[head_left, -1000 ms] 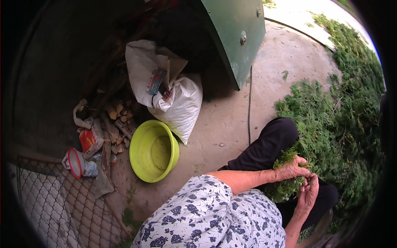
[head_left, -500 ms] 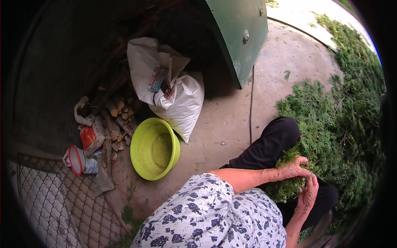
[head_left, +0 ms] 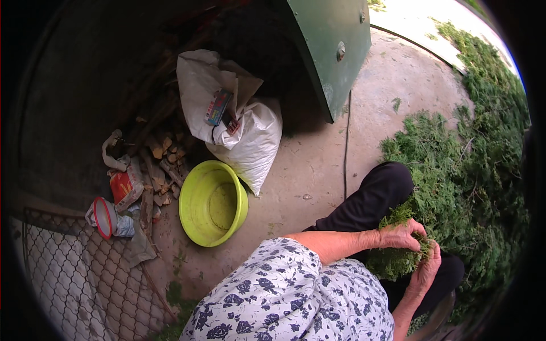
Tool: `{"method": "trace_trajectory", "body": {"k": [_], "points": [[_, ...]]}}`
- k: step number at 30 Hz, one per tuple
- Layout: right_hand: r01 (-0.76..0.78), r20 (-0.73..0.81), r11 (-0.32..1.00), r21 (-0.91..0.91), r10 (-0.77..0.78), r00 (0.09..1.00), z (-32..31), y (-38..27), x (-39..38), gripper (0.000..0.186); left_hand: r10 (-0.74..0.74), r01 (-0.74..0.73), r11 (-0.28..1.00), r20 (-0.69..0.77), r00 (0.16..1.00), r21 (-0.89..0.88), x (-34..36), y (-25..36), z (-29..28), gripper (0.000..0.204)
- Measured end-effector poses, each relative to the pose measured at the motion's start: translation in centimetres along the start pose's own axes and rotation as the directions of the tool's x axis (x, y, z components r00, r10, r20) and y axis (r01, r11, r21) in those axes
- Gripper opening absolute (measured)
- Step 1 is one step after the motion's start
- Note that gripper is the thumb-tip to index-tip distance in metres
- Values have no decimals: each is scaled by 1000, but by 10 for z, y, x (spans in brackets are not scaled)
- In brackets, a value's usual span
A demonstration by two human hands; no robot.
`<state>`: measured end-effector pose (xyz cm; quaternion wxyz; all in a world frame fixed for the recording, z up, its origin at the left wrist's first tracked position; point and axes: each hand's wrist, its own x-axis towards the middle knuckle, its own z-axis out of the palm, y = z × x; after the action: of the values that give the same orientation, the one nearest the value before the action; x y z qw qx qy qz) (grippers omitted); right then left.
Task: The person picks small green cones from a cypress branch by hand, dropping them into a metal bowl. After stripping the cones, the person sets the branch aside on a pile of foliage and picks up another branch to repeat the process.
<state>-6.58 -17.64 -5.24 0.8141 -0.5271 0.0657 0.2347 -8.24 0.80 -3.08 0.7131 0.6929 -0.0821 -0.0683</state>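
Observation:
Over my lap, a leafy green evergreen sprig (head_left: 396, 262) is bunched around my hands. My left hand (head_left: 401, 235) is closed on it, with fronds sticking out above and below the fingers. Just below and to the right, my right hand (head_left: 426, 270) is raised with its fingertips pinched together at the sprig's edge. What exactly lies between those fingertips is too small to make out. Past my knees, a large heap of evergreen branches (head_left: 483, 176) spreads along the right side. Small green bits (head_left: 420, 323) show beside my right forearm, in a container partly hidden by it.
A yellow-green basin (head_left: 227, 224) stands on the concrete to the left, next to a full white sack (head_left: 259, 145). A green metal panel (head_left: 335, 57) rises behind. Split firewood (head_left: 162, 170), a red-rimmed container (head_left: 104, 219) and wire mesh (head_left: 85, 273) lie farther left. A black cable (head_left: 347, 142) crosses the ground.
My hands have moved slightly apart: the right fingertips have dropped a little from the left ones. The left hand's fingers have curled further over the sprig.

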Motion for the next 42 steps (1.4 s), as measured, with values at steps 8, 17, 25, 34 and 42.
{"method": "trace_trajectory", "body": {"k": [8, 17, 25, 34, 42], "points": [[52, 3, 999, 1, -52, 999, 0, 7, 1, 14, -127, 129, 983, -22, 992, 132, 0, 4, -2, 37], [6, 18, 999, -53, -5, 1000, 6, -2, -2, 12, 74, -75, 965, 12, 997, 251, -1, -13, 9, 32], [92, -50, 995, -39, -93, 994, 21, 2, -4, 15, 66, -28, 974, -165, 984, 224, -3, -8, 5, 24], [99, -64, 976, -192, -113, 991, 20, 3, -7, 15, 87, -16, 945, -205, 975, 326, -2, -12, 9, 27], [-66, -36, 991, 115, 71, 997, 25, 1, -7, 13, -7, 35, 987, -174, 985, 155, -1, -5, 5, 26]]}}
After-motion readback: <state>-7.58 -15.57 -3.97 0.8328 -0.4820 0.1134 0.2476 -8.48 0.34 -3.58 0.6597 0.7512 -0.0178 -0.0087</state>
